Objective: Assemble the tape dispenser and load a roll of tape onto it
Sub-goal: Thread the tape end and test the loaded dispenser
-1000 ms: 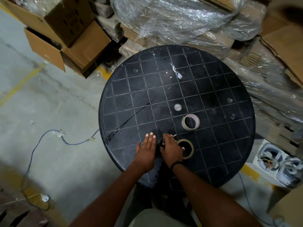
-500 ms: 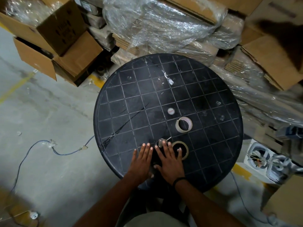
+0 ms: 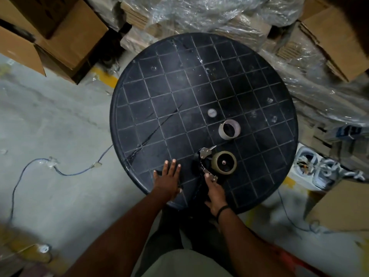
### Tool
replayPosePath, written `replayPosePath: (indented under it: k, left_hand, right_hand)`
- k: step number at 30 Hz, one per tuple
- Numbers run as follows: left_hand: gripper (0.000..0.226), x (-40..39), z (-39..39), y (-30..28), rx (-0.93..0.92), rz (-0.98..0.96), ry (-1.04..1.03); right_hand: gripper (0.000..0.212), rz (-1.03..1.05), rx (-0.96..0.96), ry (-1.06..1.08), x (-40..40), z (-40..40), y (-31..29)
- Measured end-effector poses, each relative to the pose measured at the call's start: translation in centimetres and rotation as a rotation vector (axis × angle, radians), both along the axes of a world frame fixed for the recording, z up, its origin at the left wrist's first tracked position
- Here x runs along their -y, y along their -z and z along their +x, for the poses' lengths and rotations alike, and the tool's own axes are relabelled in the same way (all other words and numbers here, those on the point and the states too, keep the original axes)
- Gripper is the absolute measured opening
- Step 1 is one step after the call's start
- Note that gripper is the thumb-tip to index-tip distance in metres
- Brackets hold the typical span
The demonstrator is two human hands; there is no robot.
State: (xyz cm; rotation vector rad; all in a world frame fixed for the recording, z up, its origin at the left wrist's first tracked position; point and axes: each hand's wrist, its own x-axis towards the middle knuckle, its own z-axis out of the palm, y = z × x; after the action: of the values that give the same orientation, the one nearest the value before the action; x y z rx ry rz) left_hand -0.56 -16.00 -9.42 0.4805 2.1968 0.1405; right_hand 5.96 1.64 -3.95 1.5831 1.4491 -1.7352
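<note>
The tape dispenser (image 3: 204,156), black with metal parts, lies near the front edge of the round black table (image 3: 139,108). A brown tape roll (image 3: 224,162) sits around its hub at the right. A second, pale tape roll (image 3: 229,129) stands just beyond it, and a small round cap (image 3: 212,112) lies further back. My left hand (image 3: 167,177) rests flat on the table left of the dispenser, fingers apart, holding nothing. My right hand (image 3: 215,192) lies over the dispenser's dark handle with its fingertips at a small metal piece; its grip is hidden.
Cardboard boxes (image 3: 65,35) and plastic-wrapped stacks (image 3: 209,15) crowd behind and to the right of the table. A blue cable (image 3: 65,173) runs across the concrete floor at the left. More boxes (image 3: 339,208) and white parts stand at the right.
Both hands have drawn back toward the table's front edge, uncovering the dispenser and its roll. The camera has moved closer and tilted down.
</note>
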Motion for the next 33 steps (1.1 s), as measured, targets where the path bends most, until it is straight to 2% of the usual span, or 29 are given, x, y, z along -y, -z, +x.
replayPosePath:
  k: [1, 2, 8, 12, 15, 20, 24, 28, 30, 32, 33]
  left_hand:
    - [0.106, 0.0, 0.0, 0.1, 0.0, 0.004, -0.002]
    - [0.107, 0.1, 0.0, 0.1, -0.001, 0.008, -0.004]
    - [0.111, 0.4, 0.4, 0.6, -0.042, -0.015, 0.02]
    - [0.111, -0.1, 0.8, 1.2, -0.075, -0.041, 0.019]
    - [0.111, -0.4, 1.2, 1.2, -0.06, -0.07, 0.007]
    - [0.107, -1.2, 1.3, 1.3, -0.111, -0.087, 0.015]
    - [0.116, -1.3, 1.4, 1.4, -0.107, -0.113, 0.018]
    - [0.119, -1.4, 1.4, 1.4, -0.092, -0.109, -0.004]
    - [0.121, -1.4, 1.3, 1.5, -0.093, -0.105, -0.008]
    - [0.121, -1.3, 1.3, 1.6, -0.098, -0.103, -0.005]
    - [0.122, -1.2, 1.3, 1.6, -0.096, -0.103, -0.003]
  right_hand:
    - [0.034, -0.072, 0.018, -0.007, 0.1, -0.4, -0.6]
    - [0.032, -0.124, 0.041, -0.006, -0.1, -0.5, -0.8]
    - [0.041, -0.446, -0.031, 0.213, -1.3, -0.6, -1.1]
    - [0.015, -0.556, -0.152, 0.289, -1.6, -1.2, -1.2]
    - [0.012, -0.624, -0.287, 0.349, -1.1, -2.5, -2.1]
    - [0.018, -0.315, -0.436, 0.317, 0.3, -1.1, -0.7]
    - [0.011, 0.027, -0.401, 0.008, 0.9, 0.9, 1.7]
    - [0.02, 0.179, -0.296, -0.225, 2.2, 1.9, 3.1]
    - [0.035, 0.226, -0.248, -0.294, 2.4, 2.2, 4.5]
    - [0.065, 0.295, -0.223, -0.373, 1.5, 3.2, 9.4]
    - [0.073, 0.313, -0.211, -0.416, 1.0, 3.5, 11.2]
